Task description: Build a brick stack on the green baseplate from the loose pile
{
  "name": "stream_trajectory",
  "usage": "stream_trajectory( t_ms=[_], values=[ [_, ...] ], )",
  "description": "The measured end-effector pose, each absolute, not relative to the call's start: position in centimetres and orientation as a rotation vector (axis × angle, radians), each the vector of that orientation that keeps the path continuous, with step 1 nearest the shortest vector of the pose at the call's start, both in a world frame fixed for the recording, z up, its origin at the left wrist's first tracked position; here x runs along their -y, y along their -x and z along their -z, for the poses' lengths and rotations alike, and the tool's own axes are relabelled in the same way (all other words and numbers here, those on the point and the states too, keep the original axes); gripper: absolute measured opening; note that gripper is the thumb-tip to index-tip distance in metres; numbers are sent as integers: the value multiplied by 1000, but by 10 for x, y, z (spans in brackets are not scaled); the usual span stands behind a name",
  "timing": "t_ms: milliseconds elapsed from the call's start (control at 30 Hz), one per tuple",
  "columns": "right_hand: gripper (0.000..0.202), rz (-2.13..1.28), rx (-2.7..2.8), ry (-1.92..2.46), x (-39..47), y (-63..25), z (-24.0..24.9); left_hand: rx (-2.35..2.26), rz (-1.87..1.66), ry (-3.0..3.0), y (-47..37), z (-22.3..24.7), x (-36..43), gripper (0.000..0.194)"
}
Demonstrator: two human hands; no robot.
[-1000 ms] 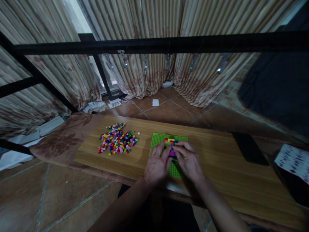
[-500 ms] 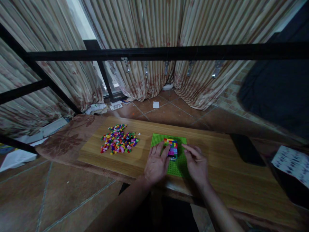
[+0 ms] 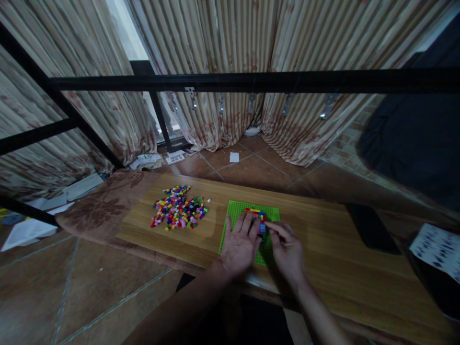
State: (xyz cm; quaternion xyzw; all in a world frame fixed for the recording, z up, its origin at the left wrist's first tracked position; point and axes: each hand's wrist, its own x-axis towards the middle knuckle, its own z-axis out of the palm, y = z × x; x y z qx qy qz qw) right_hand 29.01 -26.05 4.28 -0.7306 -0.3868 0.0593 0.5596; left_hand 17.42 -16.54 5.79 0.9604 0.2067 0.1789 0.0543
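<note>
A bright green studded baseplate [image 3: 235, 208] lies on the wooden board in front of me. On it stands a small block of toy bricks [image 3: 262, 229] in rows of red, yellow, blue and purple. My left hand [image 3: 239, 247] rests over the left side of these bricks, fingers stretched out, hiding much of them. At their right edge, my right hand [image 3: 288, 251] has its index finger and thumb brought close together, the other fingers curled. Whatever may be between those fingertips is too small to make out.
A pile of loose coloured bricks [image 3: 179, 211] lies to the left, with one white brick [image 3: 209, 201] apart from it. A dark phone-like slab [image 3: 372, 227] and a patterned white sheet [image 3: 438, 249] lie to the right. A black rail [image 3: 230, 81] crosses beyond the board.
My left hand has shifted right and flattened over the bricks, covering more of them. My right hand has moved left, its fingertips now at the bricks' right edge. The view has shifted slightly.
</note>
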Motion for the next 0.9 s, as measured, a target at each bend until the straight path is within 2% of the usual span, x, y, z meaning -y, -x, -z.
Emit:
stream_trajectory(
  t_ms=[433, 733, 900],
  values=[
    [44, 29, 1156, 2013, 254, -293, -39, -611, -538, -3133, -184, -50, 169, 46],
    [40, 1, 1066, 1936, 260, -295, -54, -634, -488, -3056, -180, -62, 173, 52],
    [33, 0, 913, 1885, 272, -298, -67, -674, -619, -2864, -143, -71, 167, 59]
  ],
)
